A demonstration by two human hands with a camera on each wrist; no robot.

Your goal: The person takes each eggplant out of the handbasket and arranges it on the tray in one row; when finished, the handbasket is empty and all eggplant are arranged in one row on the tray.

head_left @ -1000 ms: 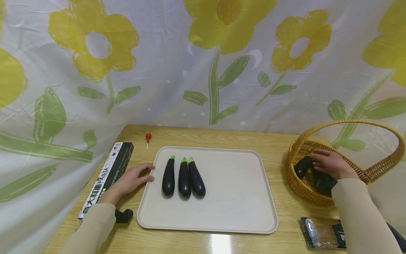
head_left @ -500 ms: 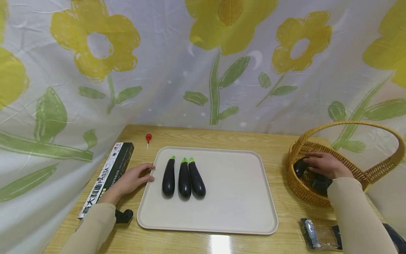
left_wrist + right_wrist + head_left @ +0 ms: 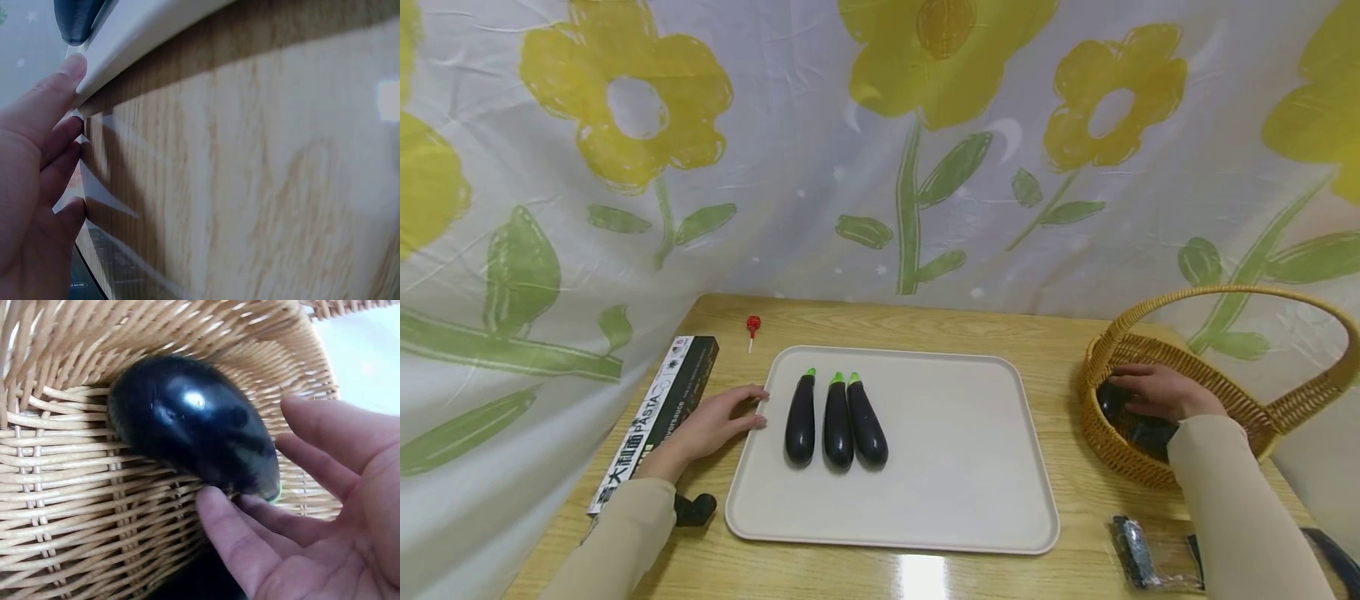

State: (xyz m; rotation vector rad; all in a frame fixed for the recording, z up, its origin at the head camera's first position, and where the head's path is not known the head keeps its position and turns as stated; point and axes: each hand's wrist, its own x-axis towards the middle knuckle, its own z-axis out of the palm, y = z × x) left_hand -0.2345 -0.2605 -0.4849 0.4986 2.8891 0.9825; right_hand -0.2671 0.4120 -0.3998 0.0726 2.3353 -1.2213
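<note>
In the head view, three dark purple eggplants (image 3: pixel 801 421) lie side by side on a pale tray (image 3: pixel 962 450), green stems pointing away from me. My left hand (image 3: pixel 721 421) rests at the tray's left rim, thumb on the rim in the left wrist view and the other fingers beside it. Over at the right, my right hand (image 3: pixel 1161 390) reaches into a wicker basket (image 3: pixel 1123 462). The right wrist view has an eggplant (image 3: pixel 181 419) against the woven wall, with my spread fingers around its stem end; firm contact cannot be told. Another dark thing (image 3: pixel 1152 435) lies beneath that hand.
A pasta box (image 3: pixel 662 408) lies left of the tray, and a red lollipop (image 3: pixel 752 325) behind it. Near my left sleeve is a small black object (image 3: pixel 696 509). A clear packet (image 3: pixel 1153 554) lies in front of the basket, whose tall handle (image 3: pixel 1232 290) arches over it.
My right hand has moved slightly left and lower in the basket, covering more of the eggplant there. The left hand and the eggplants on the tray have stayed put.
</note>
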